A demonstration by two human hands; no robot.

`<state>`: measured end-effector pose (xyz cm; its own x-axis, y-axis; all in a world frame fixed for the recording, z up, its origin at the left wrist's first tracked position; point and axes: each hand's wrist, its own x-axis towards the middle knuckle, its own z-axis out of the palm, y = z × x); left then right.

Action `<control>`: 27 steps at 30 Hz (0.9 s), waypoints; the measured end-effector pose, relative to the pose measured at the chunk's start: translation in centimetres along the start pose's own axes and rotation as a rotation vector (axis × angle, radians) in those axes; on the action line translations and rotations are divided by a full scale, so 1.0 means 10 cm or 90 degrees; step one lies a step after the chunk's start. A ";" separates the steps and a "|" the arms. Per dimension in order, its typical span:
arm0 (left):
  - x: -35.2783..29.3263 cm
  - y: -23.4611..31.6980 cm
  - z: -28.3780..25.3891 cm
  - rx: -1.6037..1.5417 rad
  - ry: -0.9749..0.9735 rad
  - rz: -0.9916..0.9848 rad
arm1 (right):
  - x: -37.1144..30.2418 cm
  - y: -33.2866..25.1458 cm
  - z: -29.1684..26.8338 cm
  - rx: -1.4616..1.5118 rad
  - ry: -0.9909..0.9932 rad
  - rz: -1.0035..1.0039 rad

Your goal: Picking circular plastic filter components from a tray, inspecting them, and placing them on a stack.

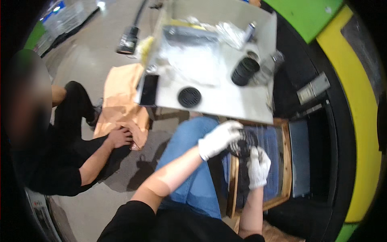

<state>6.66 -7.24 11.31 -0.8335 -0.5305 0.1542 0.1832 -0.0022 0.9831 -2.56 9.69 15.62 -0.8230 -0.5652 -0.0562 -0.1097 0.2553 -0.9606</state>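
Observation:
A black round grille-like disc (242, 149) with slots is held between my two white-gloved hands, over a wooden-framed box. My left hand (217, 142) is closed on its left and upper edge. From the lower right, my right hand (259, 167) pinches the rim with thumb and fingers. Another disc (189, 97) of the same sort lies flat near the front edge of the white table (238, 109). Farther right on the table is a stack of black discs (245, 71), its lower part partly hidden.
The wooden-framed box (287, 161) with blue lining stands at my right, beside a black machine with a yellow panel (358, 121). A phone (149, 89), clear plastic bags (189, 60) and a spray can (250, 32) are on the table. A co-worker's hand (119, 137) rests by an orange-tan sack (121, 92).

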 end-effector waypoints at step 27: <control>-0.08 -0.22 0.50 -0.147 0.046 -0.074 | 0.09 0.29 0.27 0.169 0.014 -0.057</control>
<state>4.34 -2.53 9.51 -0.8180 -0.5745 0.0267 0.2099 -0.2550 0.9439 -2.12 7.75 12.06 -0.8291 -0.5580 0.0352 -0.0351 -0.0108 -0.9993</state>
